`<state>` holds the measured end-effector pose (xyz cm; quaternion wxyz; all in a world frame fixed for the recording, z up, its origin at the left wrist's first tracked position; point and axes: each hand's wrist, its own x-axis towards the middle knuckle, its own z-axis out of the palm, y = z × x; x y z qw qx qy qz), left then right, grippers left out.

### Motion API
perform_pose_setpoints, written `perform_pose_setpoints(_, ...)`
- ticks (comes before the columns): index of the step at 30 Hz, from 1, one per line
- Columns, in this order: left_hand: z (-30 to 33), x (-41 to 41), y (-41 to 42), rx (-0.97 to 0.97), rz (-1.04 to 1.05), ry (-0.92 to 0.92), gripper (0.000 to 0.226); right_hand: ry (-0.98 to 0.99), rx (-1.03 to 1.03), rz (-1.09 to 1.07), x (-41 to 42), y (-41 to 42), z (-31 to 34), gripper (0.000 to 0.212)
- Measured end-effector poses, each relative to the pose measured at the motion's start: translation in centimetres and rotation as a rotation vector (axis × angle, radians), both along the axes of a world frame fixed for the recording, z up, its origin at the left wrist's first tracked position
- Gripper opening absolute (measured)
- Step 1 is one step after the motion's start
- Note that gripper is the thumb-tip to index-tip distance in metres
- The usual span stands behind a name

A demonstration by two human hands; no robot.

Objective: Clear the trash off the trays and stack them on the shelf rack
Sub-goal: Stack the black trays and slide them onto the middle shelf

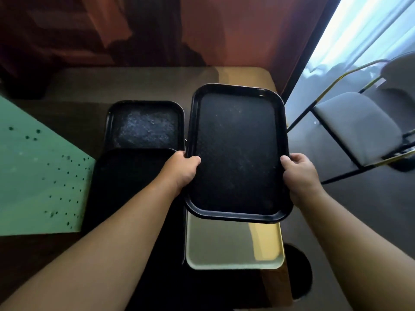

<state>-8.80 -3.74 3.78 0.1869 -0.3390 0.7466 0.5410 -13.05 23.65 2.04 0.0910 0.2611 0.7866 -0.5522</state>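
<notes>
Left hand (182,169) and right hand (299,170) are both gripping an empty black rectangular plastic tray (238,153), centre frame, over an empty pale yellow tray (231,245).

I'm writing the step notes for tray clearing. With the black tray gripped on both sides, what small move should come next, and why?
Probably carry the black tray over toward the rack. The left hand and right hand grip its long edges, it is held above the yellow tray, and no trash shows on it. The rack is not in view, so its direction is unclear.

The held black tray (238,153) hides half the yellow tray (233,245).
</notes>
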Motion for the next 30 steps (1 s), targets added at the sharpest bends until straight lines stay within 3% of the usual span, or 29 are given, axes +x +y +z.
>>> perform_pose_setpoints(4,2.1,4.4,-1.1,-0.062,0.077,0.061,0.039,-0.068,-0.059,0.019,3.1,-2.3,0.6,0.018)
perform_pose_setpoints(9,1.5,11.1,-5.1,-0.206,0.133,0.005,0.057,-0.146,-0.075,0.062,8.6,-7.8,-0.3,0.015)
perform_pose_setpoints(16,-0.9,18.6,-13.0,-0.31,0.183,-0.032,0.06,-0.186,-0.099,0.102,14.6,-16.7,-3.0,0.02)
perform_pose_setpoints(23,-2.8,22.5,-17.8,-0.276,0.217,-0.028,0.058,-0.225,-0.047,0.067,19.0,-21.5,-4.2,0.012)
perform_pose_setpoints(27,-7.8,24.0,-19.6,-0.173,0.219,-0.07,0.074,-0.243,0.001,0.049,19.9,-22.1,-4.8,0.016)
perform_pose_setpoints(30,-4.4,23.9,-18.4,-0.058,0.16,-0.105,0.068,-0.269,0.0,0.021,20.4,-22.3,-5.3,0.014)
